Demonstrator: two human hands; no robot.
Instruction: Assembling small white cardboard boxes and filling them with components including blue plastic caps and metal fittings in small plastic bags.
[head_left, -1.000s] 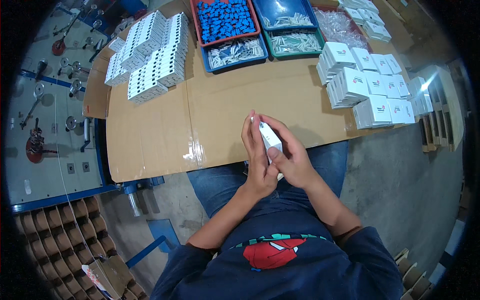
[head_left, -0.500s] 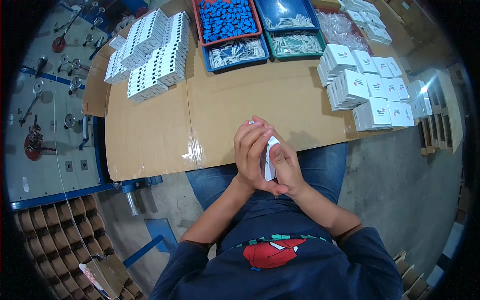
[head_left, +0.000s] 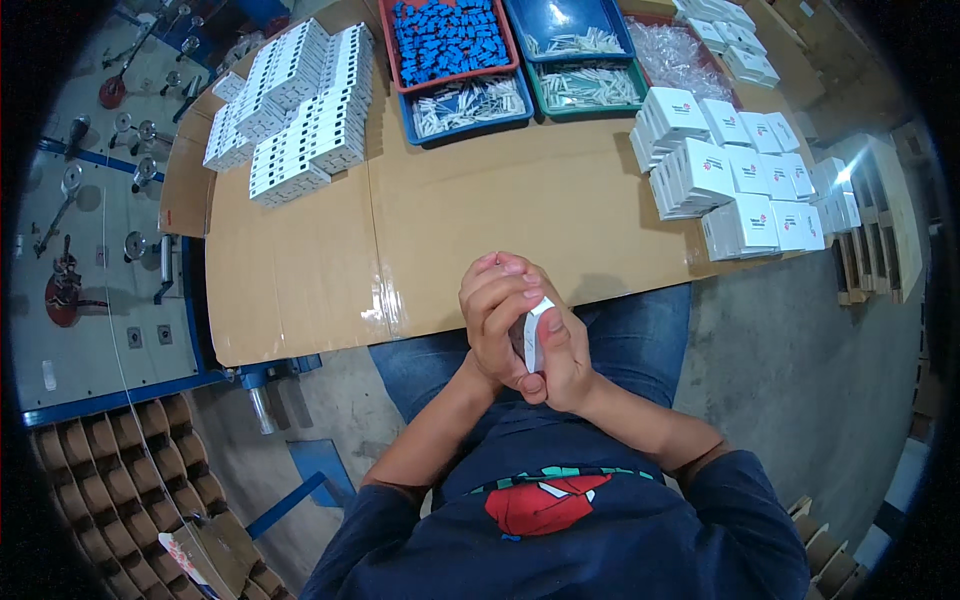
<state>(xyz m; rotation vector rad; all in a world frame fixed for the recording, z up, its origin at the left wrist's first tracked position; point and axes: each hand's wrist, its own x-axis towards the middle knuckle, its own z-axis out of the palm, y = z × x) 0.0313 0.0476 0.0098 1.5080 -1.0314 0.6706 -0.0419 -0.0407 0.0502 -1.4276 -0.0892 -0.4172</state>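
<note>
Both my hands are wrapped round one small white plastic case [head_left: 534,336] over my lap, just off the table's near edge. My left hand [head_left: 493,318] curls over it from the left, fingers bent across the far side. From the right my right hand [head_left: 566,350] grips it, thumb lying along its edge. Only a narrow white strip of the case shows between the palms; the rest is hidden. At the right of the table stand rows of white square cases [head_left: 738,228] with a small red mark. White blocks with dark openings [head_left: 290,175] are stacked at the left.
A cardboard-covered table [head_left: 480,215] lies before me. At its back are a red tray of blue parts [head_left: 389,50], blue trays [head_left: 408,122] and a green tray [head_left: 540,100] of white pieces, and clear plastic bags [head_left: 672,55]. A wooden pallet [head_left: 880,225] stands right.
My hands have closed more tightly round the white case and tilted it, with the fingertips drawn nearer to me. Less of the gap between the palms shows.
</note>
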